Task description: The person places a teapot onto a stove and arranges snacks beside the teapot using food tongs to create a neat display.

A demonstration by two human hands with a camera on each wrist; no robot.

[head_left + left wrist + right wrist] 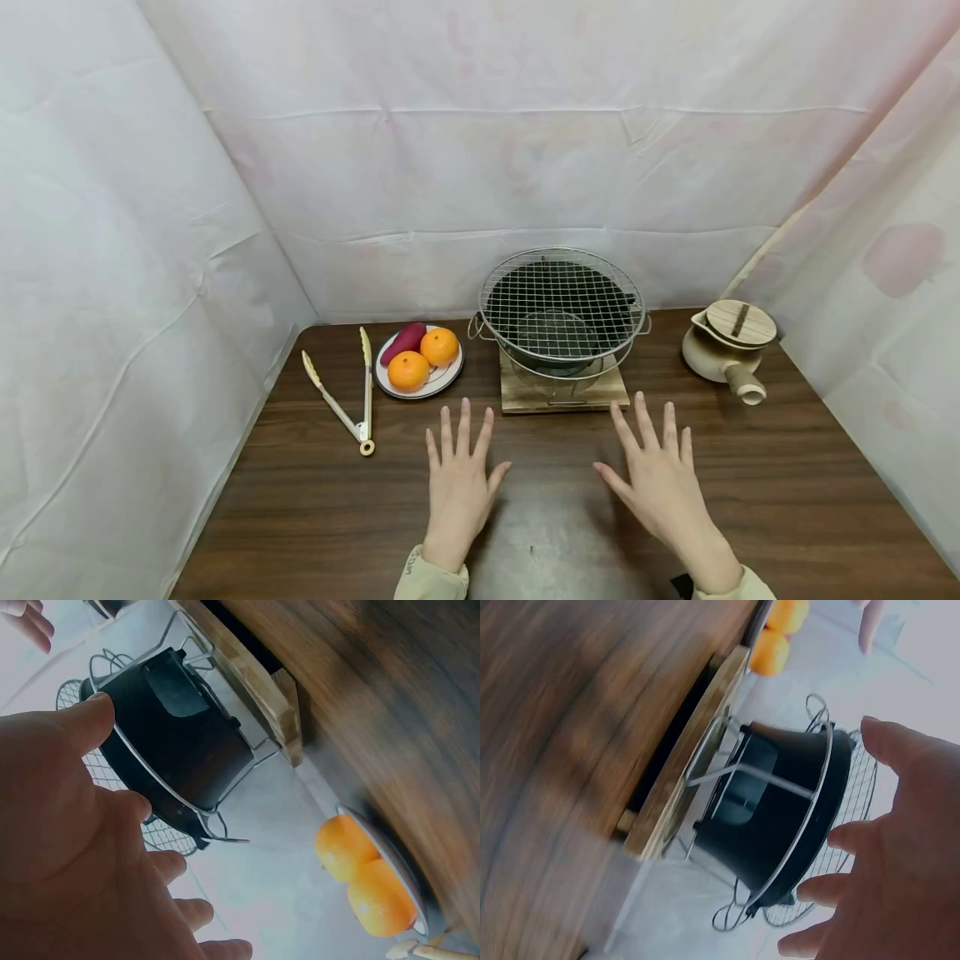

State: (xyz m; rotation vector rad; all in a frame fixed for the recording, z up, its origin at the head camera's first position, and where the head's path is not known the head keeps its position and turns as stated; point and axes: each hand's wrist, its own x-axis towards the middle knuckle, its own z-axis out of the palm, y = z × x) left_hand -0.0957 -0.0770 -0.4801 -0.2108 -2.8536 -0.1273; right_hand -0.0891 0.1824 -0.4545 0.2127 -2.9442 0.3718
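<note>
Both hands hover palm down over the near half of the dark wooden table, fingers spread and holding nothing. My left hand (459,492) is below the plate (442,388) and the grill; my right hand (663,487) is to the right, nearer the pot. A black round charcoal grill (172,735) in a wire stand (795,840) sits on a wooden board (525,396) at the back, with a wire mesh (562,300) across its top. On the plate lie two oranges (408,372) and a purple sweet potato (405,342).
Left of the plate, a pair of tongs (365,417) lies spread apart. At the back right stands a small side-handled pot (708,354) with a wooden lid (741,322). White cloth (525,167) hangs behind and on both sides of the table (315,517).
</note>
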